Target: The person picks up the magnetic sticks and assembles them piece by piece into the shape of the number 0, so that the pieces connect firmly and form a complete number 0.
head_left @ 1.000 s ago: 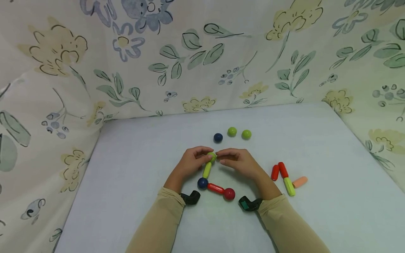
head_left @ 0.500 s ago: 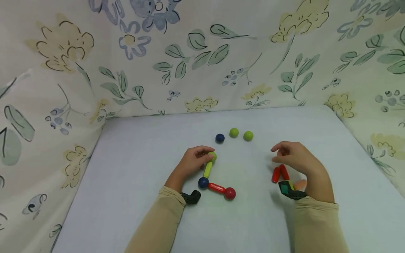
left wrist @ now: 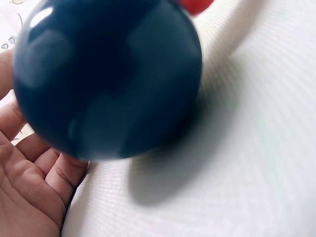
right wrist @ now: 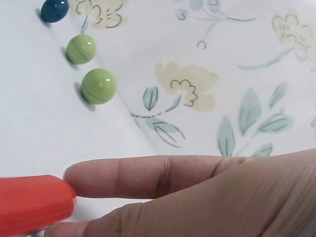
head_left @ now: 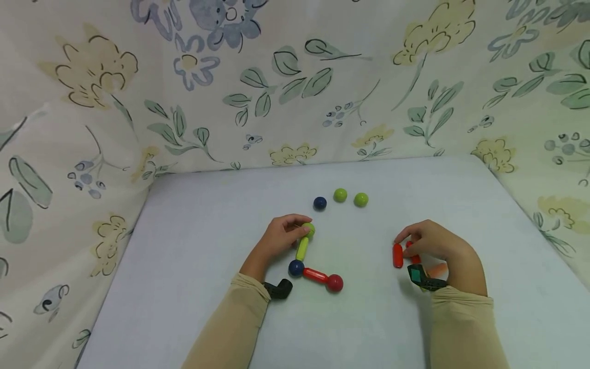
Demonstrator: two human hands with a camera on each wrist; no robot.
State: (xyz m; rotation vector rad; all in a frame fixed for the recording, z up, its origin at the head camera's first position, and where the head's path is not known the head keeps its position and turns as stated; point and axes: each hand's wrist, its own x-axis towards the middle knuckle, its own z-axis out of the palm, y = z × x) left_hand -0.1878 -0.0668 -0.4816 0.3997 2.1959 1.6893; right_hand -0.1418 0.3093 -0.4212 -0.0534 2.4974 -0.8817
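Note:
My left hand [head_left: 280,234] pinches a lime green ball [head_left: 310,229] between thumb and fingers. A yellow-green rod [head_left: 302,249] runs from that ball to a dark blue ball [head_left: 296,268], which looms large in the left wrist view. From the blue ball a red rod [head_left: 315,275] leads to a red ball [head_left: 334,283]. At the right, my right hand [head_left: 435,240] pinches the end of a loose red rod [right wrist: 32,205] with index finger and thumb. Another red rod [head_left: 414,257] lies beside its thumb, partly covered.
A second dark blue ball [head_left: 320,203] and two lime green balls [head_left: 340,195] sit farther back on the white tabletop [head_left: 221,205]. An orange rod [head_left: 437,270] shows partly behind the right wrist camera [head_left: 426,279]. Floral cloth [head_left: 193,118] borders the table behind and at the sides.
My right hand has left the lime green ball and swung right to the loose rods, then lowered. One red rod has shifted slightly left in its fingers. The left hand stays put.

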